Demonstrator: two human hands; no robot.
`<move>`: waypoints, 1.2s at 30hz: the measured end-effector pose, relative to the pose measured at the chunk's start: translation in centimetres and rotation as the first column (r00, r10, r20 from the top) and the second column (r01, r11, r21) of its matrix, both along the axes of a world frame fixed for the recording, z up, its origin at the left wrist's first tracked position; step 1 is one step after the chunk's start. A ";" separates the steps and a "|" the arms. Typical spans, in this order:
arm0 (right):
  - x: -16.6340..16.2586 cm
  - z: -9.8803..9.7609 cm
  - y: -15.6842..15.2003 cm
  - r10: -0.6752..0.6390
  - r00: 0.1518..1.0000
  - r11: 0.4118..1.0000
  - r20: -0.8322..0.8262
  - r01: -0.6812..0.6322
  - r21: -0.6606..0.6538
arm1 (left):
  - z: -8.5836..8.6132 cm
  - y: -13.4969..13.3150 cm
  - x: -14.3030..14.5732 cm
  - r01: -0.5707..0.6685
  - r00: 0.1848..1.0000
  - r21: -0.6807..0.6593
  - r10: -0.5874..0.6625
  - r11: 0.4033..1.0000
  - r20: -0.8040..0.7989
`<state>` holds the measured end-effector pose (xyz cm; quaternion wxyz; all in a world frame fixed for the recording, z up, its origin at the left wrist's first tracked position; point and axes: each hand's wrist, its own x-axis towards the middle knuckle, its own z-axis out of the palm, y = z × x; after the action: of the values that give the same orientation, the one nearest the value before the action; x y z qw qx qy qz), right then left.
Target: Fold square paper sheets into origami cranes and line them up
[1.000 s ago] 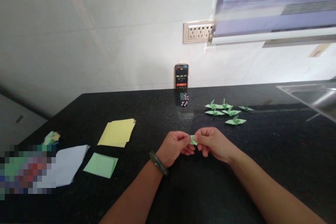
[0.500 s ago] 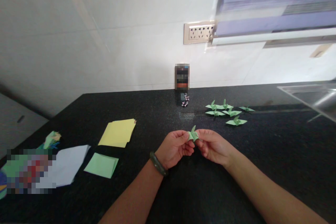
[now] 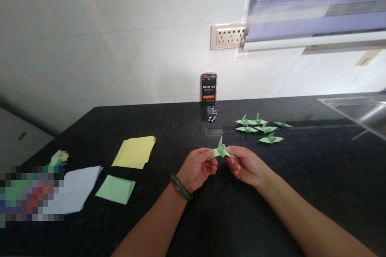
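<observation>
Between my two hands, a little above the dark countertop, is a light green paper crane (image 3: 222, 150) with its wings spread and one point sticking up. My left hand (image 3: 199, 168), with a dark bangle (image 3: 181, 188) at the wrist, pinches the left wing between thumb and fingers. The right wing is pinched by my right hand (image 3: 245, 165). Several finished-looking green paper cranes (image 3: 265, 128) stand grouped on the counter, beyond my right hand. To the left lie a folded green paper sheet (image 3: 116, 189) and a stack of yellow paper (image 3: 134, 152).
A phone (image 3: 209, 88) showing a timer leans on the tiled wall, its beaded strap (image 3: 212, 115) on the black countertop (image 3: 169, 124). White paper (image 3: 81, 188) and a blurred-out patch lie far left. A metal sink (image 3: 362, 110) is at the right; a wall socket (image 3: 228, 37) is above.
My hands have drawn slightly apart, and the crane's wings now spread wider between them. The cranes and papers on the counter have stayed put.
</observation>
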<state>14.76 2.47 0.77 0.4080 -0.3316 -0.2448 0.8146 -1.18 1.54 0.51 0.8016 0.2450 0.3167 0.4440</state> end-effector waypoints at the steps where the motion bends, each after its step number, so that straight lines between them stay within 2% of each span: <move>1: 0.0 0.0 0.0 -0.003 1.000 1.000 0.010 0.003 0.000 | 0.0 0.0 0.0 -0.002 1.000 0.003 0.002 1.000 -0.007; 13: 0.3 0.1 0.2 -0.005 0.997 0.999 0.079 0.002 0.041 | -0.1 0.0 0.0 0.018 0.992 0.094 -0.007 0.995 -0.124; 20: 0.4 0.2 0.2 -0.004 0.994 0.998 0.105 -0.003 0.059 | 0.3 0.0 0.0 0.025 0.982 0.117 -0.003 0.993 -0.188; 23: 0.4 0.2 0.1 0.004 0.991 0.996 0.134 -0.017 0.092 | 0.4 0.0 0.0 0.066 0.971 0.103 -0.040 0.993 -0.236; 28: 0.0 0.1 -0.2 0.000 0.975 0.991 0.222 -0.029 0.129 | 0.6 -0.1 0.1 0.162 0.953 0.073 -0.137 0.984 -0.272; 36: -0.4 0.1 -0.5 -0.034 0.926 0.973 0.377 -0.056 0.225 | 0.4 -0.1 0.0 0.178 0.933 0.061 -0.149 0.982 -0.327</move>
<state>14.40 1.94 0.86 0.3845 -0.4311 -0.4140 0.7035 -1.19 1.40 0.92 0.7617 0.3751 0.4013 0.3437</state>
